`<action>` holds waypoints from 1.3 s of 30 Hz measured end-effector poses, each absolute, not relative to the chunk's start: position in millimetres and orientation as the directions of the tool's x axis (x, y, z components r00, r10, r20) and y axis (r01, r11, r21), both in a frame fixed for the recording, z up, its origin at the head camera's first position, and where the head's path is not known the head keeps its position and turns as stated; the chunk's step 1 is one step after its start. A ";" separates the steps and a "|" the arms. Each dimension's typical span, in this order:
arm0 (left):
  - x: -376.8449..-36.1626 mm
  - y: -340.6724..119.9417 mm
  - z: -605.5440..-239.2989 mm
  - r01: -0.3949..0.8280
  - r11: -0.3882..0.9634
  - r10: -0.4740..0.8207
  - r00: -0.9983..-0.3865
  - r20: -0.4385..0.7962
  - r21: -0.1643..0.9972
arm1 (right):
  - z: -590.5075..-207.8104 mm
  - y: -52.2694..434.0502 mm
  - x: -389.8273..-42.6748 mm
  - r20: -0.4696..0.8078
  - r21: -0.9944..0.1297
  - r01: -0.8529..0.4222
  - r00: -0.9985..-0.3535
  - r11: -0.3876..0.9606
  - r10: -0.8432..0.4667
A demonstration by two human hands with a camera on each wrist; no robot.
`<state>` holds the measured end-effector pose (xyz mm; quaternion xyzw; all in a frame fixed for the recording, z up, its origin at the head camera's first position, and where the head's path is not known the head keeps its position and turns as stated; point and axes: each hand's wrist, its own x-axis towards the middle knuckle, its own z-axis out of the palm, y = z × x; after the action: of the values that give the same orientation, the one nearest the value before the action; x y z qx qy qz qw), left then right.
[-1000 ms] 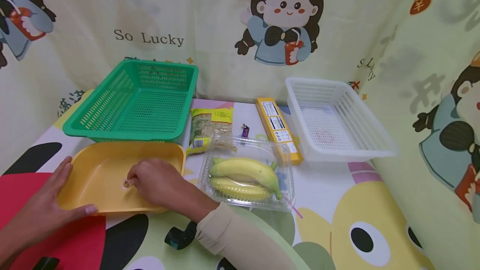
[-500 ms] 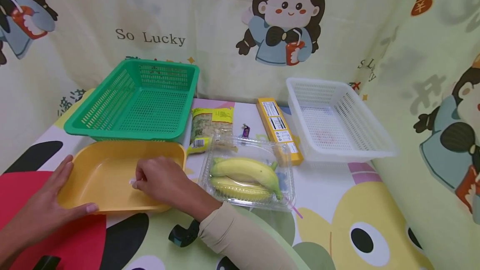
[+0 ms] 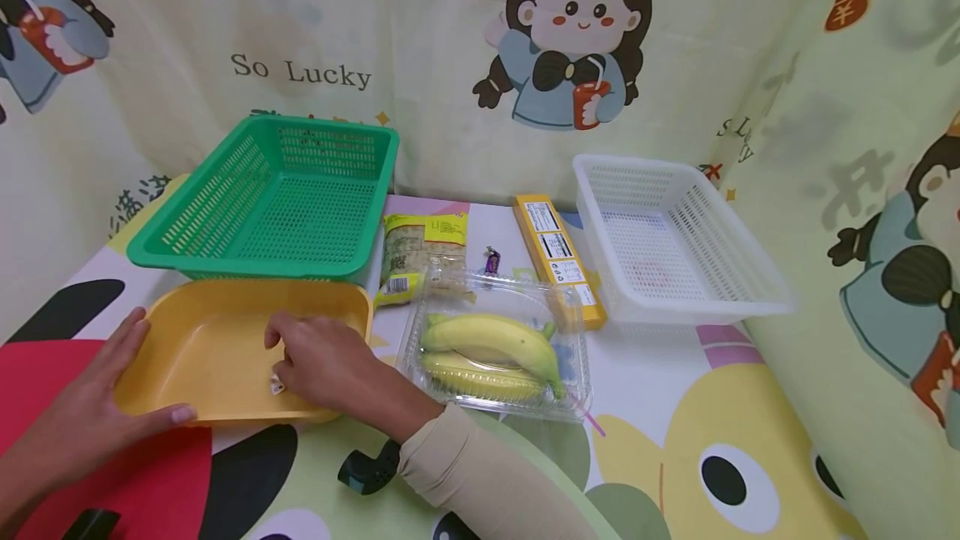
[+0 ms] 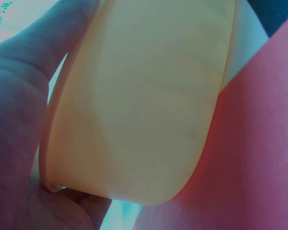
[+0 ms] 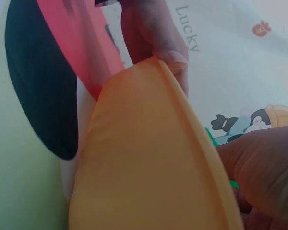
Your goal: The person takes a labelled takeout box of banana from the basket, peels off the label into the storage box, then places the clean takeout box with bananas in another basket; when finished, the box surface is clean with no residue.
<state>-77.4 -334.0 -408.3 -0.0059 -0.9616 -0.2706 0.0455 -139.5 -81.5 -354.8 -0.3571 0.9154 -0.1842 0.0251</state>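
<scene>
My left hand [image 3: 90, 394] grips the left end of a yellow plastic basin [image 3: 202, 357], thumb at the near rim and fingers along the far-left side. In the left wrist view the thumb lies along the basin's rim. Over the right part of the basin is my right hand [image 3: 322, 361], index finger and thumb spread apart. A small whitish piece with dark marks [image 3: 277, 383], perhaps a wrapped candy, shows inside the basin right beside that thumb. In the right wrist view, the basin wall [image 5: 144, 158] hides the piece and most of the fingers.
Behind the basin stands a green basket [image 3: 262, 223]. A clear box with bananas [image 3: 491, 344] sits to the right, near a yellow-labelled bag [image 3: 423, 248], a purple-wrapped candy [image 3: 491, 261], a long orange box [image 3: 558, 261] and a white basket [image 3: 675, 248].
My right hand has shifted slightly right inside the basin, and its index finger and thumb have parted from their pinch on the small piece. The left hand stays on the basin.
</scene>
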 end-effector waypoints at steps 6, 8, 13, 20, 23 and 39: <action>-79.1 -334.7 -407.3 0.029 0.860 -0.011 -0.997 0.076 0.510 | -350.9 -79.5 -140.1 0.090 -0.358 -0.656 -0.732 0.664 -0.675; -79.1 -334.8 -406.7 0.022 0.863 -0.015 -0.997 0.070 0.504 | -349.0 -78.1 -140.0 0.086 -0.360 -0.664 -0.723 0.656 -0.685; -77.5 -335.4 -405.3 0.010 0.869 -0.028 -0.997 0.071 0.494 | -342.5 -72.8 -139.3 0.086 -0.369 -0.691 -0.691 0.622 -0.717; -76.5 -336.7 -403.9 0.025 0.877 -0.011 -0.997 0.073 0.480 | -334.2 -58.9 -137.5 0.086 -0.418 -0.693 -0.674 0.588 -0.733; -76.8 -335.9 -401.4 0.040 0.886 -0.001 -0.996 0.089 0.463 | -332.1 -49.9 -137.5 0.100 -0.457 -0.680 -0.680 0.573 -0.727; -80.5 -279.1 -359.8 0.208 0.864 0.146 -0.975 0.166 0.459 | -316.8 -0.5 -135.7 0.200 -0.589 -0.664 -0.671 0.460 -0.714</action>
<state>-80.5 -279.1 -359.8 -0.0919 -0.9633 -0.2445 0.0627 -135.7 -0.5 -316.8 -0.4037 0.8536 -0.3271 0.0378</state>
